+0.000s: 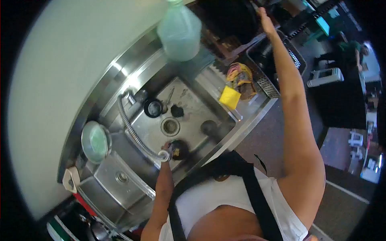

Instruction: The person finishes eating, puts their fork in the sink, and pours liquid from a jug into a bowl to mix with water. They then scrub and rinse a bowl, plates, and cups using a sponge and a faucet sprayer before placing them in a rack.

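My left hand is low over the large steel sink, closed on the edge of a dark round dish with something yellowish in it. A white spray head on a coiled metal hose hangs over that wrist. My right arm stretches far out to the upper right; my right hand has its fingers extended beside a large black object, and nothing shows in it. A black cup, a small dark piece and a utensil lie in the sink around the drain.
A cloudy plastic jug stands behind the sink. A yellow sponge, a patterned cloth and a black crate are to the right. A metal bowl sits left, beside a smaller basin. Another person is far right.
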`<state>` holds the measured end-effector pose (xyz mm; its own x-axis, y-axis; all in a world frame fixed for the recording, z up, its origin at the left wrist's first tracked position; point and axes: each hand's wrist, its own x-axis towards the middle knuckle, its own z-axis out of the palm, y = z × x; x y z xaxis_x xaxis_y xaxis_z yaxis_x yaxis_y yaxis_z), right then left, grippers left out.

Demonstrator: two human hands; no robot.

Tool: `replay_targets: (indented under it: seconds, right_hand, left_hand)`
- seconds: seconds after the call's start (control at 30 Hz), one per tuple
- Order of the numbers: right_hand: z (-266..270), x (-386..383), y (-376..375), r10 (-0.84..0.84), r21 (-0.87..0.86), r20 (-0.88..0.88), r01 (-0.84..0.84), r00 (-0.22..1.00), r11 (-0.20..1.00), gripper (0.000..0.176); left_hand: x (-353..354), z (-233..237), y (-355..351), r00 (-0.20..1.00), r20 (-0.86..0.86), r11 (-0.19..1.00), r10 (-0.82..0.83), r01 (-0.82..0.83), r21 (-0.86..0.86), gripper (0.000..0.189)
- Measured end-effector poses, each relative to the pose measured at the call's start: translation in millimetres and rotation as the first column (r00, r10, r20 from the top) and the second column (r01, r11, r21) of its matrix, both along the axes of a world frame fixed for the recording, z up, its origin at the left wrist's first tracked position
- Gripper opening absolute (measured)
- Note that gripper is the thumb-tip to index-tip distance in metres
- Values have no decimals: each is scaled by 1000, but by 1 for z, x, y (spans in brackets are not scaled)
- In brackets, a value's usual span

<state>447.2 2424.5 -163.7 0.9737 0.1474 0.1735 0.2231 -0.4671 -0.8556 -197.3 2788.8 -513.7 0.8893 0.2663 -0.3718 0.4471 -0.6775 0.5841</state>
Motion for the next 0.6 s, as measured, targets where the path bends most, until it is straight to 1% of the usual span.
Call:
replay_targets:
  seconds: [0.03,0.07,0.1,0.13,0.17,0.2,0.23,0.27,0.3,0.33,0.37,0.4,0.43,0.47,0.5,0.53,0.57,0.6]
  right_hand:
    - [-8,9,-2,-34,-34,-8,33,999,999,76]
    - [9,-21,11,-34,-44,58,37,998,998,75]
    - [27,-53,24,-36,-56,121,43,992,997,75]
    - [22,-47,27,-21,-44,274,34,962,998,62]
    - [14,-47,28,-14,-43,267,26,963,999,62]
    - [26,-75,44,-121,-44,523,168,844,985,52]
    - [37,-110,60,-201,-9,734,305,649,952,42]
    - [43,-143,72,-139,19,803,208,579,978,22]
    - [39,-179,81,-43,-40,757,113,652,993,14]
    - [35,-223,88,100,-103,596,-48,797,994,9]
    - [19,-254,89,256,-240,496,-153,829,959,9]
    - [2,-285,88,389,-434,458,-181,800,882,15]
    - [-25,-305,83,471,-585,329,-215,819,782,24]
    - [-50,-325,79,470,-622,191,-264,862,737,40]
    - [-72,-343,74,488,-617,180,-288,854,732,40]
    - [-91,-357,69,465,-739,175,-196,868,644,47]
    - [-104,-367,63,438,-840,175,-98,882,534,54]
    - [-112,-368,60,411,-828,138,-123,901,547,62]
  left_hand:
    - [-1,-4,2,997,70,998,-18,22,-64,14]
    - [1,2,0,998,65,998,0,4,-66,14]
    - [2,13,-6,977,139,945,158,-109,-308,16]
    - [-4,13,-8,931,169,823,323,-189,-535,18]
    - [-3,14,1,930,163,822,330,-198,-533,18]
    - [-6,-5,16,976,36,926,216,-193,-325,31]
    - [-11,-15,24,985,-121,984,124,-137,-110,45]
    - [-5,20,15,958,0,871,287,-261,-416,20]
    - [-2,3,23,808,-231,573,542,-556,-602,27]
    - [-6,0,31,884,-96,715,458,-430,-551,30]
    - [-12,-4,41,935,31,830,353,-298,-471,33]
    - [-19,-59,61,802,-159,423,576,-459,-781,39]
    - [-23,-69,64,894,72,774,442,-340,-534,45]
    - [-5,47,48,969,248,997,13,6,-75,53]
    - [0,66,41,937,303,979,173,-131,-155,56]
    - [8,111,30,908,383,986,168,-158,-57,41]
    - [13,137,24,896,419,982,146,-183,49,44]
    - [12,149,22,897,414,969,154,-219,113,50]
